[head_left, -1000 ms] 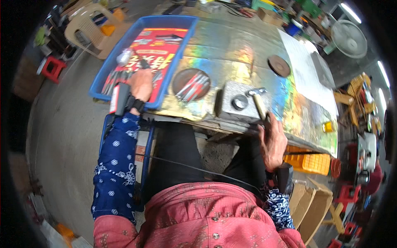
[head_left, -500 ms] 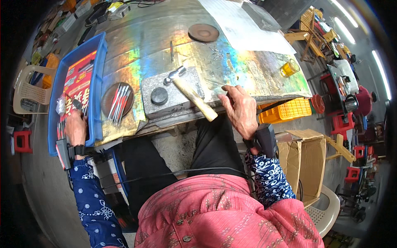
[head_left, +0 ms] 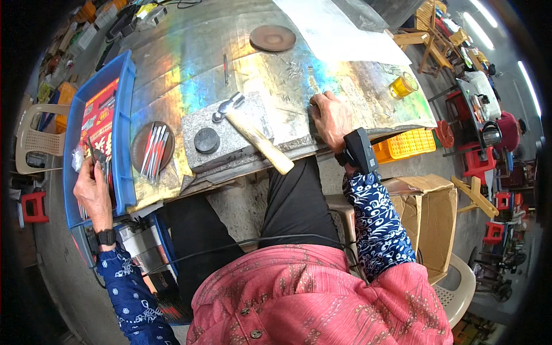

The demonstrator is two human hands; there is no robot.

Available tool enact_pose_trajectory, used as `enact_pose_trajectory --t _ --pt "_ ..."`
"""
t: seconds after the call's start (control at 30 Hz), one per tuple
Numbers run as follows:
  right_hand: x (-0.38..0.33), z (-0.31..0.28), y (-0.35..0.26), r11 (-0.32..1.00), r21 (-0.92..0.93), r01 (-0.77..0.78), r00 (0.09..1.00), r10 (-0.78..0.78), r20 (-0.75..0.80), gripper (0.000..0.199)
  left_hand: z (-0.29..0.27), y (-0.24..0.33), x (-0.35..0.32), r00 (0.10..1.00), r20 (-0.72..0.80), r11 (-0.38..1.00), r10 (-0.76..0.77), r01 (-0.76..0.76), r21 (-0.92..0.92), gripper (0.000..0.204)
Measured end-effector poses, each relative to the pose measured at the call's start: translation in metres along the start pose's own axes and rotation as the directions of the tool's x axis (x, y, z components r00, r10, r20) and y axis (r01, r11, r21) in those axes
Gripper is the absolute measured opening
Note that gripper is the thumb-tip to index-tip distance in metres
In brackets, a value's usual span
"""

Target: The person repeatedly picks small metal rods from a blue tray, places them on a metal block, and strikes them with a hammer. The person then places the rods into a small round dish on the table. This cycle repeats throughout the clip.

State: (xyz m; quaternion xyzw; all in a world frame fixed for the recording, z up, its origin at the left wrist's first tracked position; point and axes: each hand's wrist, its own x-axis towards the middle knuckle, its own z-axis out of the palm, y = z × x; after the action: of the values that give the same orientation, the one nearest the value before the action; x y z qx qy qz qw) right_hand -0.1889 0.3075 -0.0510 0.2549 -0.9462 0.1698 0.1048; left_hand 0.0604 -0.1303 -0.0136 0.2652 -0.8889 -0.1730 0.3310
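My left hand (head_left: 94, 192) is over the near end of a blue plastic tray (head_left: 127, 86), its thumb and fingers pinched together beside a small dark piece (head_left: 99, 155) whose kind is unclear. A clear plastic wrap (head_left: 77, 158) lies next to it. My right hand (head_left: 333, 119) rests on the table with bent fingers closed; their tips are partly hidden. Just beyond those fingertips lies a small metallic strip (head_left: 312, 80), and several thin metal bits (head_left: 291, 70) are scattered nearby. Between my hands, a wooden-handled hammer (head_left: 259, 138) lies across a grey stone block (head_left: 192, 123).
A black round puck (head_left: 206, 140) sits on the block. Red and silver slim tools (head_left: 154, 152) lie on a brown dish (head_left: 138, 138). Farther back are another brown dish (head_left: 272, 38), a thin rod (head_left: 226, 70) and white paper (head_left: 345, 40). A yellow glass (head_left: 403, 85) stands near the right edge.
My right hand has moved forward from the table's near edge, its fingers now curled down. My left hand has turned and drawn slightly toward me, fingers pinched. The whole view has shifted slightly.
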Motion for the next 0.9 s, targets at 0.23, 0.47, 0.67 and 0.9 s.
enact_pose_trajectory --t 0.23,0.47,0.67,0.9 --pt "0.009 0.004 0.004 0.992 -0.040 0.118 0.993 -0.118 0.002 0.010 0.003 0.053 -0.003 0.987 0.132 0.881 -0.095 0.145 -0.450 0.019" --pt "0.017 0.009 0.011 0.869 0.483 -0.108 0.990 0.051 0.130 0.009 0.015 0.096 -0.019 0.983 0.181 0.870 -0.007 0.095 -0.483 0.017" --pt "0.031 -0.001 0.007 0.944 -0.014 0.331 0.937 -0.327 0.119 0.014 0.029 0.127 -0.030 0.956 0.290 0.705 -0.044 0.236 -0.669 0.015" --pt "0.021 -0.019 -0.002 0.984 -0.010 0.176 0.964 -0.170 0.204 0.019 0.049 0.144 -0.038 0.913 0.407 0.594 -0.027 0.342 -0.728 0.013"
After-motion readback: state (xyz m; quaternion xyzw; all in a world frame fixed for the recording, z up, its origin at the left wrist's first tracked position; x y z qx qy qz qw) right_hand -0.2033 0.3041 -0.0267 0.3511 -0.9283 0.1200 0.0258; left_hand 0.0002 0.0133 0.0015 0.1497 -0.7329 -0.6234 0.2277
